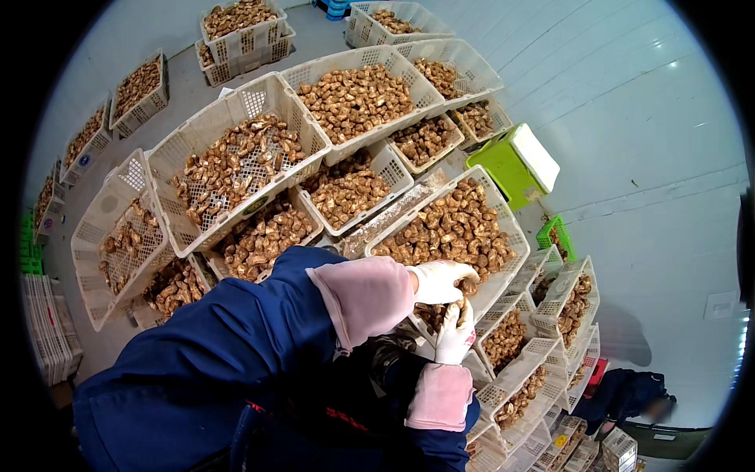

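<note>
Hiding some mushrooms (456,228): both gloved hands (440,282)

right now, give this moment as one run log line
left hand: gloved, over mushrooms | right hand: gloved, beside left | white crate: mushroom-filled | grip: unclear

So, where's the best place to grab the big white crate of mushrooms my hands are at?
I'd take the crate by its rim, on two opposite sides, reaching down from above. Its top is open, and on the right its wall rises past the mushrooms, leaving an edge to hook over. It looks well filled, so gripping both sides is probably steadier.
</note>
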`<state>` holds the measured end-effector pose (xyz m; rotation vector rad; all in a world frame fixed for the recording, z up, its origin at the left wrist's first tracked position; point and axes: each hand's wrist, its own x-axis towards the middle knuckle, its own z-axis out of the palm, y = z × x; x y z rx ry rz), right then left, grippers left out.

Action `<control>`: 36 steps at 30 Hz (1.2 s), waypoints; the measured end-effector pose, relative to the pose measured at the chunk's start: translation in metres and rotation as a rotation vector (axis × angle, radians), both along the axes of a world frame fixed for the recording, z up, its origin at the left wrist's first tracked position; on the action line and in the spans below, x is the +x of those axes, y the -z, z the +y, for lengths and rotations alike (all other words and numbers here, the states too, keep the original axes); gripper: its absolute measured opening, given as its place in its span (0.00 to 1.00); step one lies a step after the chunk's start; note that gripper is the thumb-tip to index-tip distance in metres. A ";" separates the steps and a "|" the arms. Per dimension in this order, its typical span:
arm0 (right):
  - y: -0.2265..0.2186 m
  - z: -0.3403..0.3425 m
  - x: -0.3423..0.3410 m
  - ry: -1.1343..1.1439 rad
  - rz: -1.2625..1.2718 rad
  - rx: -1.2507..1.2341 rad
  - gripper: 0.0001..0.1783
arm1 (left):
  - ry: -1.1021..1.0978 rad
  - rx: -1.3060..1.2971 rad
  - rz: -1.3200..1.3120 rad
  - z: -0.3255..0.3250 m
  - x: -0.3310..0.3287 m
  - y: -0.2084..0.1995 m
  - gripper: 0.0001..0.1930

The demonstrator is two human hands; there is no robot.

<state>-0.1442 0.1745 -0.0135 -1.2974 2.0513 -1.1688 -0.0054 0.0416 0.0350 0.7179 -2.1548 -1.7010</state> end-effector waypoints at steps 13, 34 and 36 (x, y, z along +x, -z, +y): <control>0.010 0.003 -0.012 0.019 0.129 0.005 0.21 | 0.093 0.157 0.270 -0.007 -0.003 0.021 0.33; 0.016 0.008 -0.024 -0.147 0.271 0.229 0.18 | -0.598 0.454 0.364 -0.049 0.056 0.003 0.28; 0.036 0.010 -0.037 -0.173 0.302 0.308 0.20 | -0.598 0.599 0.431 -0.045 0.039 -0.009 0.25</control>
